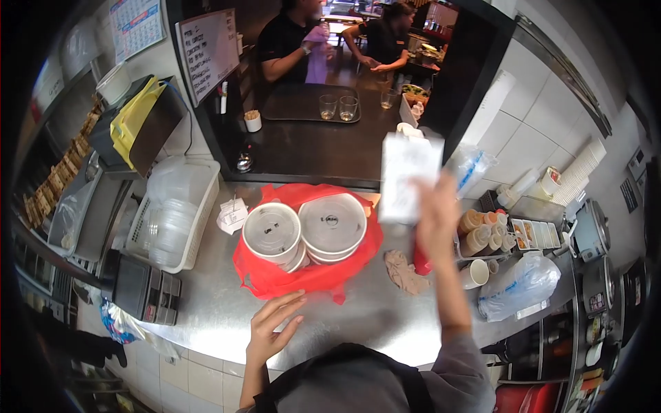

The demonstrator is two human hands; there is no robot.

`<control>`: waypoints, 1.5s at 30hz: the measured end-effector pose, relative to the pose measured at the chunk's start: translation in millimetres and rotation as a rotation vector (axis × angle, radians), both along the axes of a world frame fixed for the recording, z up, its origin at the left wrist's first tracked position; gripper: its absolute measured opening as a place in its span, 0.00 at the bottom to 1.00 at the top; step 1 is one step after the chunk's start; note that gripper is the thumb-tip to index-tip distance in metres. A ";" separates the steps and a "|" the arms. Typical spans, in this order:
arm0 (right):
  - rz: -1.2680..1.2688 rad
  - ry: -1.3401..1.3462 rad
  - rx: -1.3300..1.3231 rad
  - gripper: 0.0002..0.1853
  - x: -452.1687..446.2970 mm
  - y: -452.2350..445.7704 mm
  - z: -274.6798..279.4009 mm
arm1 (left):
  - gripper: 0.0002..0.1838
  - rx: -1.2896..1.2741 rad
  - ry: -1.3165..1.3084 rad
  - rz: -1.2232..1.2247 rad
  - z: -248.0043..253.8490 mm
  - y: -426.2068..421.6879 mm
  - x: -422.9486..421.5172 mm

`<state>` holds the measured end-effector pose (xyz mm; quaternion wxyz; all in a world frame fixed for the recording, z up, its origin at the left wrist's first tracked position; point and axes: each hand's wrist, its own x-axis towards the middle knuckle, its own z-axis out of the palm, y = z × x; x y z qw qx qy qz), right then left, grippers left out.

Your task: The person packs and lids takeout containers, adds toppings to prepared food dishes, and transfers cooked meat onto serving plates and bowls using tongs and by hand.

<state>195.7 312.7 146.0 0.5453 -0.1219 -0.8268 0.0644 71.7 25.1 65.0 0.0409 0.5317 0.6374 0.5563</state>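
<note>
A red bag [317, 279] stands open on the steel counter, with lidded round tubs in it. Dark writing marks the lids of the left tub [272, 230] and the right tub [333, 221]. My left hand [275, 323] is just in front of the bag, fingers apart, holding nothing. To the right of the bag, my right hand [437, 213] is raised and blurred, its fingers at a white rectangular item [411, 175] that it holds up; any print on it is unreadable. A crumpled cloth [406, 272] and a red object [421, 260] lie below my right hand.
A white basket [210, 196] of plastic lids stands left, near a crumpled receipt [233, 215]. Sauce bottles [475, 239], a cup [475, 274] and a plastic bag [520, 288] are right. Beyond the pass window are a tray [292, 103] with glasses and two people.
</note>
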 end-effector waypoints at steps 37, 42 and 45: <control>0.594 -0.618 -0.345 0.16 -89.0 65.1 3.4 | 0.52 0.003 0.089 0.555 -23.4 44.4 -54.9; 0.578 -0.688 -0.512 0.17 -110.4 66.7 -64.5 | 0.45 -0.109 0.059 0.610 -51.7 30.8 -52.2; 0.666 -0.614 -0.755 0.05 -132.4 85.1 -88.3 | 0.38 -0.118 -0.093 0.547 -47.8 19.7 -51.5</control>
